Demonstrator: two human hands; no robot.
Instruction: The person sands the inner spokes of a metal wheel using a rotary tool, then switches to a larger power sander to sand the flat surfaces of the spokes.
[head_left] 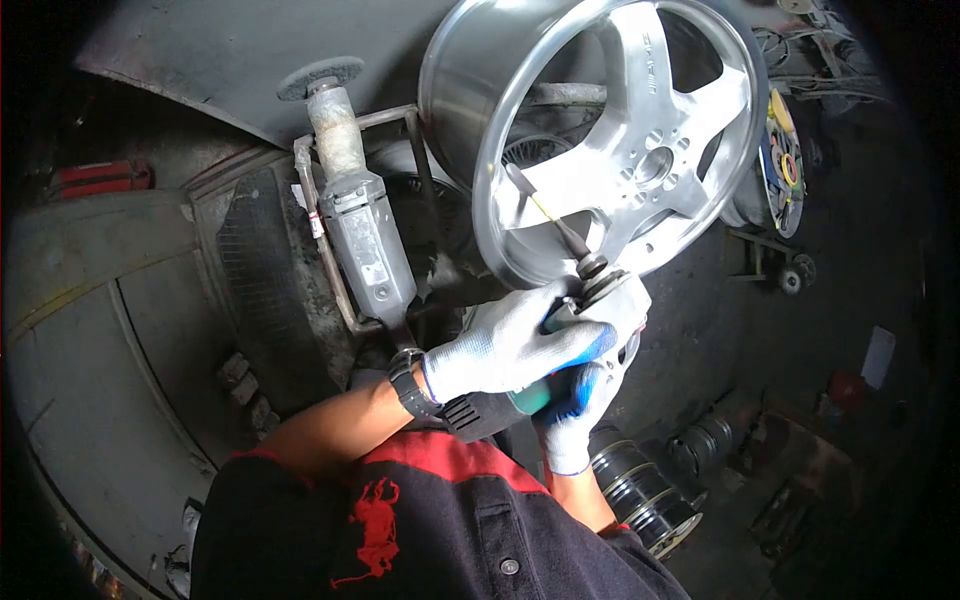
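Both my hands wear white gloves with blue-coated palms and are closed around a power grinder [540, 397] with a green and dark body. My left hand [505, 342] wraps over the front of the tool from the left, and a black watch sits on that wrist. My right hand [582, 405] grips it lower down, from the right. From the tool's head a long, tapered, dark bit [567, 235] points up and overlaps the lower left rim of a silver alloy wheel [655, 165]. The wheel stands tilted, its broad spokes bare and shiny.
Left of the wheel, a second grey grinder [367, 245] with a round abrasive disc [320, 78] leans on a metal pipe frame [325, 245]. Dark wheel rims [640, 490] lie on the floor at lower right. Colourful discs [785, 165] hang beyond the wheel.
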